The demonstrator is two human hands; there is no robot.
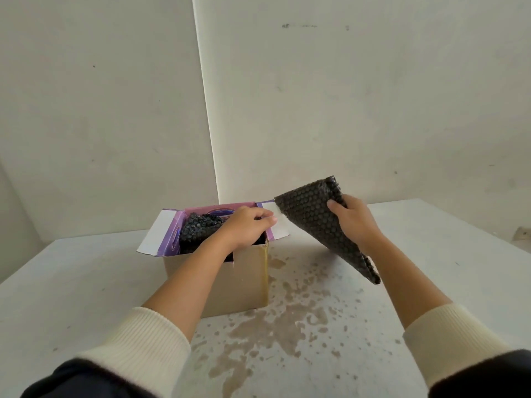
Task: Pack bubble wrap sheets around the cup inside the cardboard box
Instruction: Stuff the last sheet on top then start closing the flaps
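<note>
The step in hand looks like feeding another sheet into the box. The right hand (pixel 355 222) grips a folded black sheet (pixel 309 216) in the air, thumb on its near face and the other fingers hidden behind it. The sheet slants down from the grip, its low corner clear of the bench (pixel 86 282).

The left hand (pixel 247 226) reaches over the open box (pixel 241 285), its fingers (pixel 265 218) curled at the inner edge of the right flap (pixel 280 228) — whether they pinch the flap or only rest against it I cannot tell. Just left of those fingers, dark wrap (pixel 198 229) fills much of the box. The cup is not to be seen; I judge it sits under or within that wrap.

The next move, as I judge it, calls for carrying the sheet leftward over the flap and down into whatever gap lies below the left fingers. Those fingers must keep the flap back yet clear the opening — and the sheet should go in beside the cup, not bunch on top.
</note>
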